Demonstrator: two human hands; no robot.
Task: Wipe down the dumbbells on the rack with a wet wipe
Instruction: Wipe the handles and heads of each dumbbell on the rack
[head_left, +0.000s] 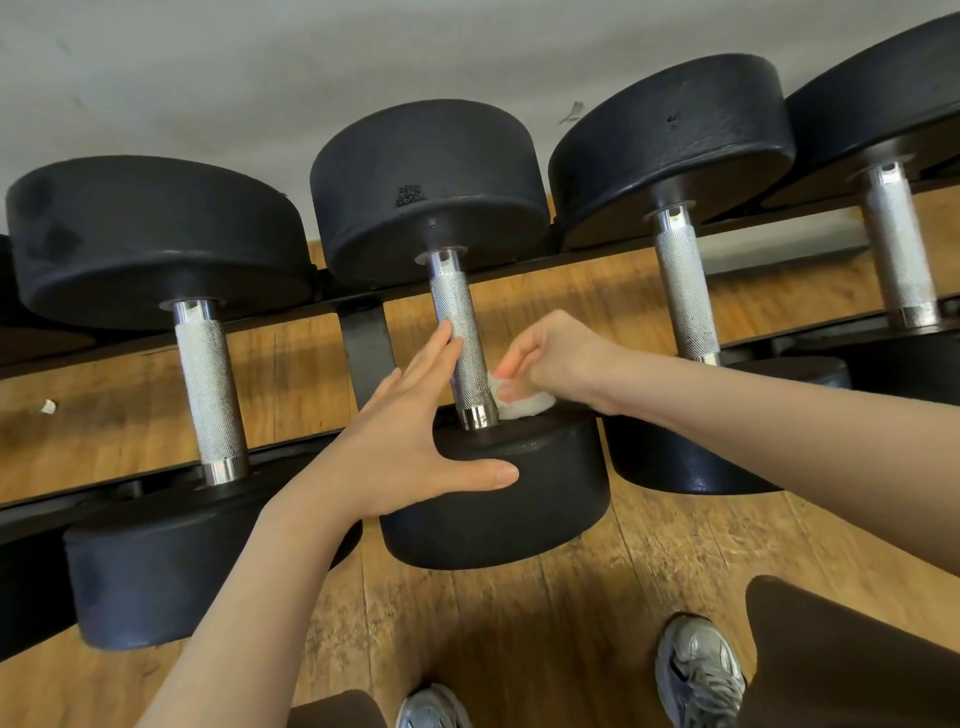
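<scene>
Four dumbbells are lying side by side across a black metal rack (366, 343), each with thick round heads of dull, pebbled black rubber and a silvery handle that is knurled along the middle and polished smooth at the collars. The person is working on the second dumbbell (431, 182) from the left. Their left hand (410, 447) is lying spread and flat, fingers straight along the left side of its knurled handle (462, 338) and thumb stretching out across the near head (498, 499). Their right hand (550, 358) is curling its fingers and pinching a small white wet wipe (522, 402), crumpled into a soft wad, which is sitting against the right side of the handle's lower end, on the inner face of the near head just beside the shiny collar.

The neighbouring dumbbell on the left (156, 239) and the one on the right (670, 150) are sitting apart from the hands, with open gaps between the handles showing worn, grainy wooden floorboards (571, 623) below. A pale wall (260, 62) is rising behind the far heads. Grey sneakers (698, 670) are standing on the floor near the rack's front edge.
</scene>
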